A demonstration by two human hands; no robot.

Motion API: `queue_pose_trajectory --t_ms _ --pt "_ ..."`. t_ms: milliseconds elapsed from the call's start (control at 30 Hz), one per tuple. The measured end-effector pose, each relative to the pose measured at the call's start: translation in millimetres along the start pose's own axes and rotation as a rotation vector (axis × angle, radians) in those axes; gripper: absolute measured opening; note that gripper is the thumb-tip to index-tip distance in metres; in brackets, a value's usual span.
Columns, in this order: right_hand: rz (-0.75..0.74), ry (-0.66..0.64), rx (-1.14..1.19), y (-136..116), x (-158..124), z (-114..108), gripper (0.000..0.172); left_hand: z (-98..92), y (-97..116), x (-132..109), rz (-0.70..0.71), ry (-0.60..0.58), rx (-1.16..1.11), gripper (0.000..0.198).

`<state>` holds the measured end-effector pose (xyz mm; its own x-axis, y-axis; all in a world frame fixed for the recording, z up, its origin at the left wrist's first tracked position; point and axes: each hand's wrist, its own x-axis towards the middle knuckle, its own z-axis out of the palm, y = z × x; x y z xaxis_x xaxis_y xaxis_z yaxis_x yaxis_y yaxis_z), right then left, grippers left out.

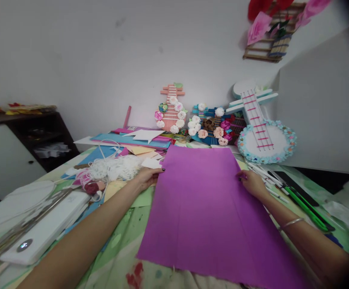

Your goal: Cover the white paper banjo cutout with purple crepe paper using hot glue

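A large purple sheet, paper or thin card with faint creases, spreads across the middle of the view toward me. My left hand pinches its left edge, the thumb with dark nail polish lying on top. On the opposite edge, my right hand grips the sheet between thumb and curled fingers. The sheet's far edge stands near the back of the table, while its near right corner runs past the bottom of the frame. Beside my left hand lies a heap of white cord.
A patterned green tablecloth covers the table. On the left is a long white device; on the right, a green cutter and white sticks. Coloured sheets and flower-trimmed guitar models stand at the back, with a blue-trimmed banjo model.
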<state>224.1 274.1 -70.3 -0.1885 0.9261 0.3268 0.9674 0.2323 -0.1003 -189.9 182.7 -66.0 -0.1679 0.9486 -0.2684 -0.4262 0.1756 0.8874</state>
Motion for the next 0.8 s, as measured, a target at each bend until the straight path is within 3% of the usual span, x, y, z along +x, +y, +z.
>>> queue_pose_trajectory --t_ms 200,267,367,467,600,700,800 --pt "-0.035 0.051 -0.064 -10.9 11.8 -15.8 0.026 3.1 -2.3 -2.0 0.02 0.005 -0.007 0.014" --pt "-0.145 0.103 -0.006 -37.5 26.5 -27.8 0.027 4.1 -3.2 -2.6 0.026 -0.001 -0.014 0.014" --pt "-0.52 0.08 0.242 -107.1 53.3 -46.2 0.026 4.7 -3.1 -4.5 0.021 -0.021 -0.017 0.014" --pt "-0.861 -0.024 0.402 -190.0 79.7 -54.1 0.031 4.5 -0.9 -8.9 0.015 -0.065 -0.004 0.016" --pt "-1.038 -0.357 0.341 -268.7 113.0 -40.1 0.041 4.4 2.5 -16.4 0.059 -0.143 0.014 0.035" --pt "-1.093 -0.53 0.272 -290.8 135.5 -21.0 0.039 4.9 2.7 -18.7 0.083 -0.188 0.03 0.047" --pt "-1.133 -0.661 0.243 -291.0 153.2 -8.2 0.026 5.5 0.5 -17.2 0.077 -0.218 0.041 0.051"
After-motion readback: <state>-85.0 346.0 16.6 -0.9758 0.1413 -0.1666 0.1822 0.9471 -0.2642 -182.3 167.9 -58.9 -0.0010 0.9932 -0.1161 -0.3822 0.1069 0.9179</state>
